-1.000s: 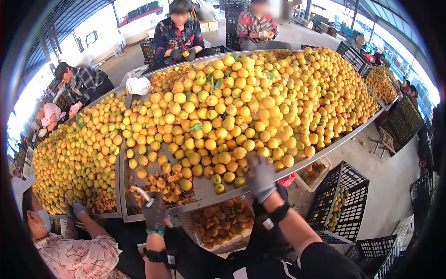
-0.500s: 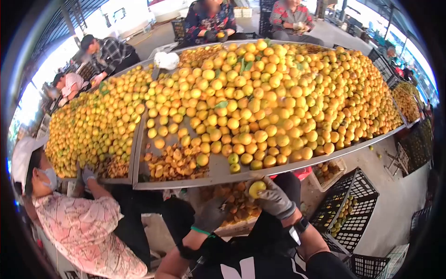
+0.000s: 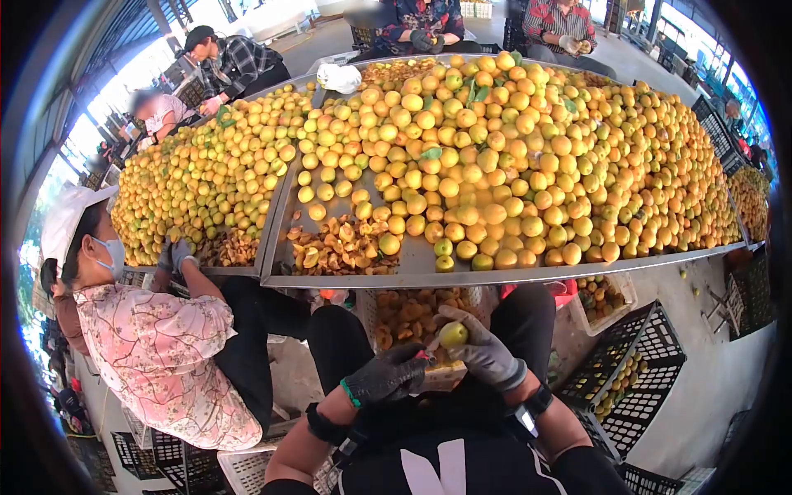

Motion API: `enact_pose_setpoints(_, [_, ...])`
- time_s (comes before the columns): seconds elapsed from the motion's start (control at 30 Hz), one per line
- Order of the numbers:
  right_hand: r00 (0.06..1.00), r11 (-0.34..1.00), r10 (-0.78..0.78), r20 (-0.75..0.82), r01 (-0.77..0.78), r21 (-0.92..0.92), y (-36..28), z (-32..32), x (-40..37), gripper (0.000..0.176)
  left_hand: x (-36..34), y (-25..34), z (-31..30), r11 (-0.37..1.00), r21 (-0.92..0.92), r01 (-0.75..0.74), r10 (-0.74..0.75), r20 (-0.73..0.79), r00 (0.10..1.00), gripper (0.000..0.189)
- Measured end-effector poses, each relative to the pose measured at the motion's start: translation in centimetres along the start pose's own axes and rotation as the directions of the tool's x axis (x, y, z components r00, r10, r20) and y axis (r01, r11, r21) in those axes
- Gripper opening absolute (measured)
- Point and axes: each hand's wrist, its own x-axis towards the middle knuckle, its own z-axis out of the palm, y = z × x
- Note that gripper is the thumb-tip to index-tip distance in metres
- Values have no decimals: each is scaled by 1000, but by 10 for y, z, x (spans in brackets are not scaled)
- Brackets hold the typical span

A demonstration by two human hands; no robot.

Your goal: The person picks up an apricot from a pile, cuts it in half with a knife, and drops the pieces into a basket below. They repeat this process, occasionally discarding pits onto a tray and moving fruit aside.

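My right hand [image 3: 488, 353], in a grey glove, holds a yellow-green fruit [image 3: 453, 334] between thumb and fingers above my lap. Close beside it on the left, my left hand [image 3: 384, 375], in a dark glove with a green cuff, is closed round a small tool with a red part [image 3: 425, 355]; most of the tool is hidden. Beneath the hands stands a crate [image 3: 369, 318] of orange cut fruit pieces [image 3: 412, 315]. In front is a metal-edged table [image 3: 346, 281] heaped with yellow-orange fruits [image 3: 495, 181], with cut pieces [image 3: 342, 247] near its front edge.
A co-worker in a pink floral shirt [image 3: 157, 359] sits at the left, gloved hands at the table. Other people sit along the far side. Black crates [image 3: 643, 388] stand at the right, near a white crate [image 3: 627, 289] of fruit. A white bag [image 3: 339, 78] lies on the table.
The view has shifted, so the table appears higher and further right. My left hand has come closer to the fruit in my right hand, and the red part of the tool now shows.
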Motion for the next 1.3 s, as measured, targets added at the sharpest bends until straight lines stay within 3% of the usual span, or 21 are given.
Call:
enact_pose_setpoints(0.03, [1000,1000,-2,-5,2,1,-1,2,-4,51,0,0,1,989,-108,99,-104,-44,994,42])
enact_pose_setpoints(0.07, [999,986,29,-44,-36,-166,-5,6,-9,52,3,-7,2,989,-106,102,-107,-40,993,42])
enact_pose_setpoints(0.13, [1000,918,15,-24,-24,-395,0,4,-16,56,10,-32,5,890,392,-232,335,-219,916,39])
enact_pose_setpoints(0.17, [999,920,19,-26,-28,-392,-1,7,-19,56,10,-30,9,892,390,-227,330,-220,918,39])
enact_pose_setpoints(0.23, [995,912,95,-39,-103,-397,-5,16,-27,52,8,-23,20,387,813,-435,814,-80,575,39])
enact_pose_setpoints(0.27, [994,912,98,-37,-105,-396,-3,18,-28,52,4,-22,24,390,813,-432,813,-83,576,39])
enact_pose_setpoints(0.33, [993,942,81,-80,-103,-321,2,22,-29,49,-2,-19,30,238,943,-233,805,-57,590,43])
enact_pose_setpoints(0.47, [999,852,-39,-30,18,-524,0,30,-29,42,-4,-21,30,191,944,-268,821,-4,570,46])
enact_pose_setpoints(0.53, [995,944,52,-88,-78,-320,-6,39,-29,37,-5,-21,30,142,967,-210,805,11,593,43])
enact_pose_setpoints(0.67, [994,967,78,-73,-94,-238,-11,50,-31,30,-12,-23,29,8,993,-122,786,69,615,39])
enact_pose_setpoints(0.83, [982,856,-53,-183,-50,-515,20,33,-34,19,-6,-45,33,-90,996,18,762,58,644,46])
enact_pose_setpoints(0.87, [982,856,-55,-182,-48,-515,20,30,-33,19,-5,-41,37,-92,996,18,763,59,643,46])
enact_pose_setpoints(0.93, [973,957,53,-223,-113,-266,20,26,-35,17,-9,-35,48,330,933,-146,690,-132,712,45])
enact_pose_setpoints(0.97, [973,957,55,-225,-116,-265,19,23,-35,17,-11,-29,49,331,932,-147,688,-132,713,45])
enact_pose_setpoints(1.03, [994,956,-37,-107,4,-295,14,17,-32,15,-15,-11,49,671,552,-494,602,-18,798,44])
enact_pose_setpoints(1.07, [990,994,66,-125,-76,-82,2,28,-33,20,-22,-2,47,675,551,-490,599,-21,801,44])
enact_pose_setpoints(1.13, [991,995,99,-85,-101,-16,1,28,-36,24,-34,15,42,981,181,-63,79,-84,993,42])
enact_pose_setpoints(1.17, [991,990,131,-43,-129,50,1,28,-38,29,-33,10,40,982,180,-59,75,-82,994,42])
enact_pose_setpoints(1.2, [991,990,130,-44,-128,50,0,27,-38,29,-29,4,37,855,433,-285,339,-51,940,41])
enact_pose_setpoints(1.23, [996,995,70,-46,-73,-62,-1,28,-37,33,-29,-1,35,617,642,-455,561,46,826,40])
enact_pose_setpoints(1.3, [999,986,11,-39,-17,-167,0,28,-36,38,-31,-4,38,642,623,-447,554,26,832,38])
